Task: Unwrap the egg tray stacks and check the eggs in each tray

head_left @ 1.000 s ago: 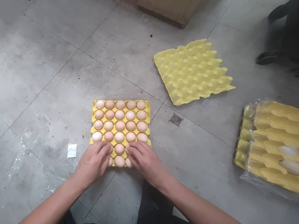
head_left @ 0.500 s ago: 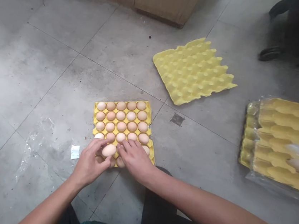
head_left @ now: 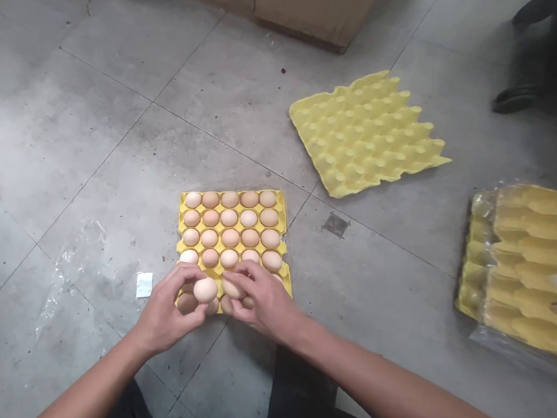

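Observation:
A yellow egg tray (head_left: pixel 286 204) filled with brown eggs lies on the grey tiled floor in front of me. My left hand (head_left: pixel 166 313) grips one egg (head_left: pixel 205 289), lifted just above the tray's near rows. My right hand (head_left: pixel 260 301) pinches another egg (head_left: pixel 232 288) right beside it, over the near right part of the tray. Both hands hide the nearest row of cups.
An empty yellow tray (head_left: pixel 367 133) lies farther off to the right. A plastic-wrapped stack of yellow trays (head_left: pixel 528 264) sits at the right edge. Crumpled clear film (head_left: pixel 76 260) and a small white packet (head_left: pixel 144 284) lie left of the tray. Cardboard boxes (head_left: pixel 307 1) stand beyond.
One second ago both hands rested on the near rows of eggs. Since then each hand has closed round an egg and raised it slightly off the tray.

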Action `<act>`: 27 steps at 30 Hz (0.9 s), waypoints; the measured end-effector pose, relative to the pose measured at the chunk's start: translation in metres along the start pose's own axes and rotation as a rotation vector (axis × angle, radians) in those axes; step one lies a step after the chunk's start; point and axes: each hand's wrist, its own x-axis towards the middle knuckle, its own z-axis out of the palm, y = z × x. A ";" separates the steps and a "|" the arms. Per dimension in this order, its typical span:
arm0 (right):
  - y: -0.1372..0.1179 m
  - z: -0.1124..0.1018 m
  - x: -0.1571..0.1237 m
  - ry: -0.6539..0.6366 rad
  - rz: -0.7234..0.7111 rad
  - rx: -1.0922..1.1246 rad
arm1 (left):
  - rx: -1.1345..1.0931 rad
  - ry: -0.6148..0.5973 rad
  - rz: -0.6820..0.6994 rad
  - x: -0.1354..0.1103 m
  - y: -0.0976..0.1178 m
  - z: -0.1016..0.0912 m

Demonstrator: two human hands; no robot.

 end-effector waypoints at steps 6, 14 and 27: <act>-0.012 -0.004 -0.005 0.037 0.134 0.138 | 0.477 -0.023 0.180 0.005 -0.014 0.002; 0.003 0.018 0.001 -0.104 -0.072 -0.157 | 0.719 -0.102 0.159 0.007 -0.024 0.017; 0.007 0.013 -0.007 0.023 -0.124 -0.271 | 0.623 0.183 -0.086 0.018 -0.041 -0.001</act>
